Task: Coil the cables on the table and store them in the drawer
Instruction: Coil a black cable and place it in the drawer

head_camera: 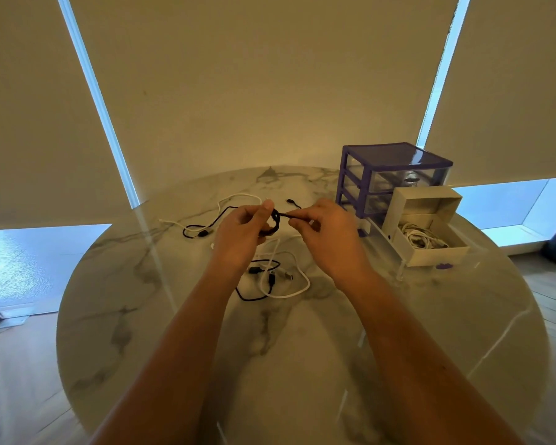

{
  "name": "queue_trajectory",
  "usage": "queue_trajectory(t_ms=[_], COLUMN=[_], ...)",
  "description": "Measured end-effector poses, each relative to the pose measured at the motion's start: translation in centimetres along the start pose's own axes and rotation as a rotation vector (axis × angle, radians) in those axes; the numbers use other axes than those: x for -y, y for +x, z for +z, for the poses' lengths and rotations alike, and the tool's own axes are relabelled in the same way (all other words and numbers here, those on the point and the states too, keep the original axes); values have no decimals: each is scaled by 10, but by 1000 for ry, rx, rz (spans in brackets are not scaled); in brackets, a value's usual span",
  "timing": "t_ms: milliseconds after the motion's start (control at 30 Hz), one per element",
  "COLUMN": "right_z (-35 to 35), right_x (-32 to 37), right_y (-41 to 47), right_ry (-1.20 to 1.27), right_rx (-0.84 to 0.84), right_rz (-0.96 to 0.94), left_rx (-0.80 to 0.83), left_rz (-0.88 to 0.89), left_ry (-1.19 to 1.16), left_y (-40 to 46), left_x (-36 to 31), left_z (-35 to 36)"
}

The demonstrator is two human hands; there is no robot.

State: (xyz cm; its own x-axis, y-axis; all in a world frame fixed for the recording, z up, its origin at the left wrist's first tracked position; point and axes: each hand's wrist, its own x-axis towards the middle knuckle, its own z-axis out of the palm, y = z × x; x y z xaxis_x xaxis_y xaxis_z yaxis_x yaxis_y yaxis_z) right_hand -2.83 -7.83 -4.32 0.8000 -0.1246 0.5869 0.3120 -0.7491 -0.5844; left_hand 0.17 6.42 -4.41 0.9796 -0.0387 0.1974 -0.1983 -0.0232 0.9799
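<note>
fingers of the left hand [243, 228] curled round a small black braided cable coil [273, 223] while the right hand [326, 234] pinched its free end, just left of the purple-framed clear plastic drawer unit [395, 175]. a loosened pinch could let the coil spring apart. loose black and white cables [272, 276] lay on the round marble-patterned table [174, 332] left of the unit; drawn beige roller blinds [254, 75] hung behind it.

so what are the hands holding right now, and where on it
Both hold one black cable. The left hand grips its coiled loops, thumb on top. The right hand pinches the loose end between its fingers, beside the coil.
</note>
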Motion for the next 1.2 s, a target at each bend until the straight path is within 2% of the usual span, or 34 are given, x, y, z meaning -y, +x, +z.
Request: queue_trajectory(t_ms=[167,367,433,600,800,900,1033,1200], right_z=[0,-1,-5,-14,-14,-14,-13,-13], right_x=[-12,-22,-18,-6,-3,-4,-6,-2], right_y=[1,4,4,6,5,5,3,1], right_ry=[-103,-148,-6,590,924,979,863,882], right_rx=[-25,-36,-57,-33,60,121,192,279], right_rz=[-68,-18,71,331,426,477,563,600], left_rx=[71,187,208,203,201,205,201,158], left_rz=[-83,-141,-142,-107,-98,-97,-100,-89], left_ry=[-178,-224,-224,-150,-124,-130,-144,-162], left_y=[-1,-5,-5,-7,-8,-8,-8,-7], left_x=[-2,-4,-4,-6,-6,-6,-6,-6], left_z=[-4,-5,-5,-4,-2,-1,0,2])
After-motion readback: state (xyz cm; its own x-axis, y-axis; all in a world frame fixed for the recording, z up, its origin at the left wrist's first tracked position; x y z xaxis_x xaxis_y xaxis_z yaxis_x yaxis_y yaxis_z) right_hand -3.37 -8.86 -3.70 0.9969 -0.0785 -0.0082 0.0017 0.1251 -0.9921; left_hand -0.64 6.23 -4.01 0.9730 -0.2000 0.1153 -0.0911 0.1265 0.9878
